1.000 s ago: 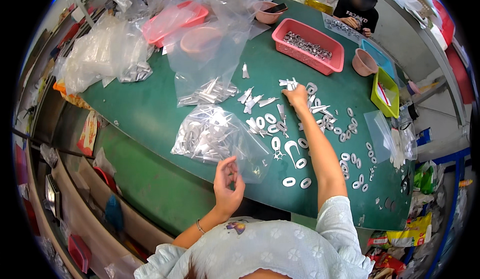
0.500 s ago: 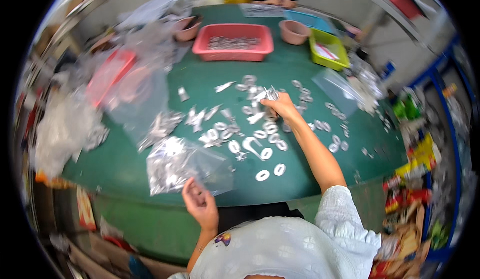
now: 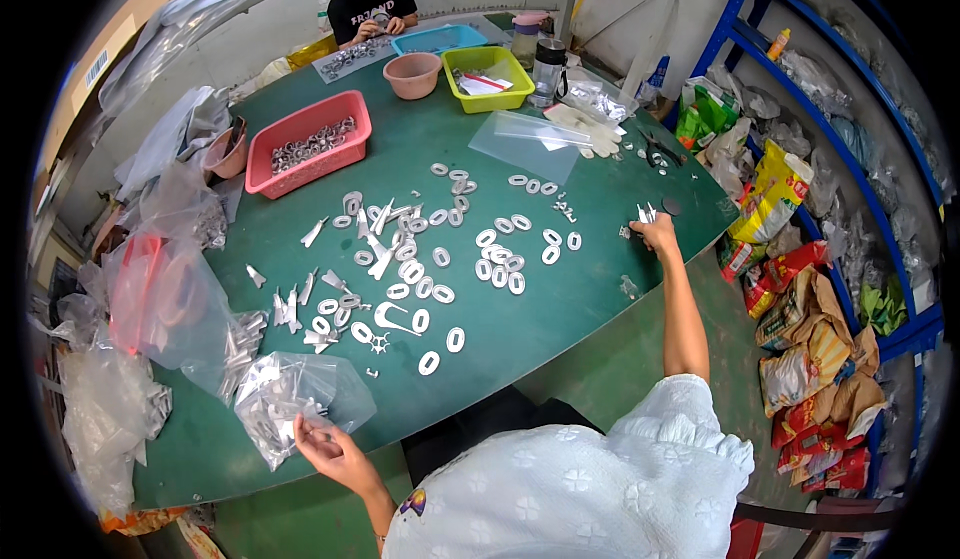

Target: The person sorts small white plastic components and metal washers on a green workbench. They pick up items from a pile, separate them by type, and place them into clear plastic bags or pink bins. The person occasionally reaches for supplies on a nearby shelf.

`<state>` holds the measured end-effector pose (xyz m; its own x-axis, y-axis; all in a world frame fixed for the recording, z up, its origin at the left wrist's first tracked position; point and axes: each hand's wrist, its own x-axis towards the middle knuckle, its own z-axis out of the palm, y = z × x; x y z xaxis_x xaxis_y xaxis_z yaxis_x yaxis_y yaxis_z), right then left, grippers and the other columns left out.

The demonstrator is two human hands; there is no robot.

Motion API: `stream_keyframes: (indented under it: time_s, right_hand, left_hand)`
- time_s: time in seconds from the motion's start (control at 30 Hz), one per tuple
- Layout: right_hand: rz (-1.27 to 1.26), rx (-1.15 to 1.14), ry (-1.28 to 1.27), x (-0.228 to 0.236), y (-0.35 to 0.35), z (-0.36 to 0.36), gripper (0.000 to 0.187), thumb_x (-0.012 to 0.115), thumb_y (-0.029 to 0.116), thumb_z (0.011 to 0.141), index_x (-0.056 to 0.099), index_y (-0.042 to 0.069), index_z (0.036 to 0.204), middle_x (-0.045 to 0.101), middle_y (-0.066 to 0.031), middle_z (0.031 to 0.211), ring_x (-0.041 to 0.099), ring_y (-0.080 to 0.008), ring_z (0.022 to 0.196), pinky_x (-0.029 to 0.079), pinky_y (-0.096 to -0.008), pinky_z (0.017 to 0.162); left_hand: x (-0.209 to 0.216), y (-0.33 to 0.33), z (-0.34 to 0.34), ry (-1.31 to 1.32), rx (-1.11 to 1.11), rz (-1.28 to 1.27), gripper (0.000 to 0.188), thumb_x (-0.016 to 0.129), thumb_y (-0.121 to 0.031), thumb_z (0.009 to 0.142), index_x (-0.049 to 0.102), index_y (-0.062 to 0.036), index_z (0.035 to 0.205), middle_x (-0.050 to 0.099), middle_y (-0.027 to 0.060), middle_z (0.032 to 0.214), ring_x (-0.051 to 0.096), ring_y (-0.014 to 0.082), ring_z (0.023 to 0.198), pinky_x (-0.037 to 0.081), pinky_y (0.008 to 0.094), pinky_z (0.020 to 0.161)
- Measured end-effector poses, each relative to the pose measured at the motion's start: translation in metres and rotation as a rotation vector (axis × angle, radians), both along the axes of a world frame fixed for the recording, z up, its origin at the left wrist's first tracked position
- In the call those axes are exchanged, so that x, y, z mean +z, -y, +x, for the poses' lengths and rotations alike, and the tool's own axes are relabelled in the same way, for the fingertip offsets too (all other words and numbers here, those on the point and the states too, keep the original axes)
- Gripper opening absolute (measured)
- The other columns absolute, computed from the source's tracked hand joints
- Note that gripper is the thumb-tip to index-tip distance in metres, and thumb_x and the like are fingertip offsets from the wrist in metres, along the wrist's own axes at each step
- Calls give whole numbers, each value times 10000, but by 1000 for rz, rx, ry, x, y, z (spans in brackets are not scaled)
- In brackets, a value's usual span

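Note:
My right hand is closed at the right edge of the green table. Narrow pointed silver metal pieces stick up from its fingers. A dark round disc lies just beyond that hand, and small bits lie beside it. At the front left, my left hand is palm up with its fingers loosely bent and apart. Its fingertips are by a clear plastic bag of silver pieces; no firm grip on the bag shows. Between my hands lie many oval metal rings and forked silver pieces.
A pink basket of metal rings, a round pink tub and a lime basket stand toward the back. Plastic bags crowd the left. Pliers lie far right, near a blue shelf. Another person sits across.
My right hand has moved from the pile in the middle to the table's right edge, still holding silver pieces. The view has turned right. My left hand stays by the bag.

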<state>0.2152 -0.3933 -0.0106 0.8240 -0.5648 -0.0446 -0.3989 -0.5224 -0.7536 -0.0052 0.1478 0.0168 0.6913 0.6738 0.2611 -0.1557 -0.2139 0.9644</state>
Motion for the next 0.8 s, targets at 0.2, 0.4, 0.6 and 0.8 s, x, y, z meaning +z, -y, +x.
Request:
stream_keyframes:
  time_s: [0.2,0.4,0.6,0.8]
  right_hand:
    - [63,-13,160,-1,-17,1,226,683,171,710,491,71,647,489,-25,520,445,-92,399,337,-257,351]
    - [830,405,64,36,-140,-7,242,633,245,802,478,77,722,456,5,583,435,-89,453,347,-228,397]
    - [788,824,-146,15,-252,12,183,614,175,791,521,41,710,482,-9,501,407,-86,373,297,-225,347]
    - [13,985,300,14,-333,36,287,711,197,650,558,-35,724,573,-137,596,558,-230,526,435,-347,499]
  left_hand:
    - [8,6,1,2,158,189,535,456,97,750,334,-1,1261,418,89,1078,424,158,920,360,243,756]
    - [28,9,15,-94,352,522,683,607,-5,715,269,-10,1309,359,135,1181,379,243,1035,350,340,829]
    - [32,7,17,-95,371,627,665,404,113,668,252,34,1310,332,193,1174,370,302,1043,304,373,910]
    - [35,11,9,-135,342,468,662,482,104,672,273,29,1296,352,154,1079,379,251,956,330,329,800]
